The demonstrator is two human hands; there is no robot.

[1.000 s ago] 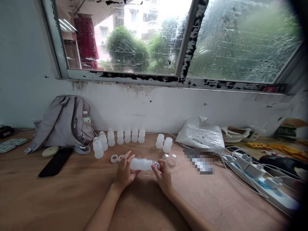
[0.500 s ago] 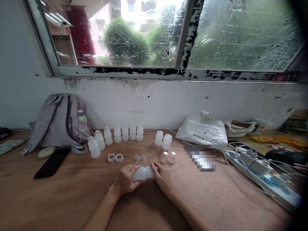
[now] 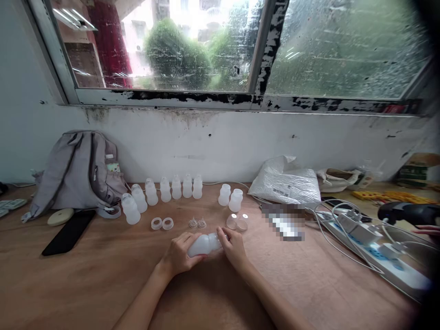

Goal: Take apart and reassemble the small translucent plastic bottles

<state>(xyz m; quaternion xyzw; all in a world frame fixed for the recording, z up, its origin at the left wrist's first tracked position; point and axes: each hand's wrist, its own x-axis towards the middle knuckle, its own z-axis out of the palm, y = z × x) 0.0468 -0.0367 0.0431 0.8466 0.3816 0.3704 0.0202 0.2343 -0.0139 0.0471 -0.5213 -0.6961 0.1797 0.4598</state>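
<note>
A frosted white baby bottle [image 3: 202, 245] lies sideways between my hands, just above the table. My left hand [image 3: 181, 253] is closed around its base end. At the other end, the fingers of my right hand [image 3: 233, 246] grip the bottle's top, largely covering it. Just beyond my hands sit two ring collars [image 3: 162, 223], two clear nipples [image 3: 197, 222] and two clear dome caps [image 3: 237, 222]. Two open bottle bodies [image 3: 230, 198] stand behind the caps. Farther left, several capped bottles [image 3: 176, 188] stand in a curved row.
A grey backpack [image 3: 79, 169] leans on the wall, with a black phone [image 3: 68, 233] and a round cream disc [image 3: 61, 217] before it. To the right are a plastic-wrapped package [image 3: 285, 181] and a power strip [image 3: 374, 252] with cables. Another person's hand [image 3: 428, 230] shows at the right edge.
The bottle's top end has tilted slightly upward, and my right hand has turned a little with it. The view has shifted slightly. At far right, the black object now sits higher.
</note>
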